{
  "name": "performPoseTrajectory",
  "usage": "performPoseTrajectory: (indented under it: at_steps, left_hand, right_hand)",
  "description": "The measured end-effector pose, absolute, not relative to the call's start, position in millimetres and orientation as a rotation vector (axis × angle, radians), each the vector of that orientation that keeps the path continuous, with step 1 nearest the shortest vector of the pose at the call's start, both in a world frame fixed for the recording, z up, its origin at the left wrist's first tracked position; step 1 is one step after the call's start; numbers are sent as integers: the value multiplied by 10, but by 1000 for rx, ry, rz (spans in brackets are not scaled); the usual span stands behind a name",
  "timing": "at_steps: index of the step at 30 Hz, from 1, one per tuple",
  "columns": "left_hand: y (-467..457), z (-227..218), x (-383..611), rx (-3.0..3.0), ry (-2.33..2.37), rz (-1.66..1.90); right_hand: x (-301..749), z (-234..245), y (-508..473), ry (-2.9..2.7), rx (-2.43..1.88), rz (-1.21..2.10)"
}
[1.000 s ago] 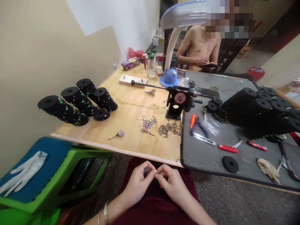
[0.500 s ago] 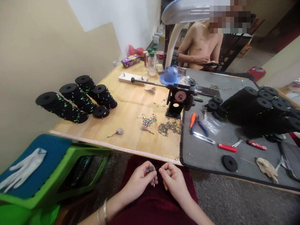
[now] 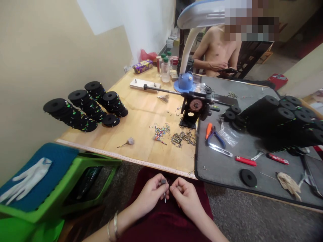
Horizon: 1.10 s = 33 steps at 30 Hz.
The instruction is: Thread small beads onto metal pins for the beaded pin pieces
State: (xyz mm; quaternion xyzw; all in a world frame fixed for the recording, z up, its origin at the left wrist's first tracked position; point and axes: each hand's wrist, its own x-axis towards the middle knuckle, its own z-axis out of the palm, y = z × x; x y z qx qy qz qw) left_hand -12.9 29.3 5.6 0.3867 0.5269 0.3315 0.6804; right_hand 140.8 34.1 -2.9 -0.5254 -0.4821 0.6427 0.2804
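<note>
Both hands hover over my lap, below the table's front edge. My left hand (image 3: 150, 193) pinches a small dark grey piece (image 3: 163, 182) with a thin pale pin (image 3: 165, 197) hanging under it. My right hand (image 3: 185, 194) is closed in a pinch right beside it, fingertips almost touching the left; what it holds is too small to make out. On the wooden table (image 3: 136, 134) ahead lie a heap of coloured beads (image 3: 158, 133) and a heap of small metal tubes (image 3: 183, 137).
Stacks of black discs (image 3: 85, 106) lie at left and stacks of black spools (image 3: 280, 121) at right on a grey mat (image 3: 227, 168), with pliers (image 3: 213, 134), red lighters, a hand winder (image 3: 194, 107) and a lamp. A shirtless person sits at the far end. Green stool (image 3: 50, 198) with glove at left.
The hands stayed together over my lap. The left hand turned the grey piece so the thin pin now hangs below it; the view shifted slightly.
</note>
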Motion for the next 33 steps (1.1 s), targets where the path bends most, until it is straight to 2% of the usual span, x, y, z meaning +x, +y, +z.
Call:
performPoseTrajectory:
  at_steps: [26,33]
  left_hand:
    - [300,-32,-109,702,954,768]
    - [299,-59,-79,579,932,810]
  right_hand:
    - [1338,-40,390,-1093,-1326,1754]
    - [1332,-46,371,-1189,-1338,1675]
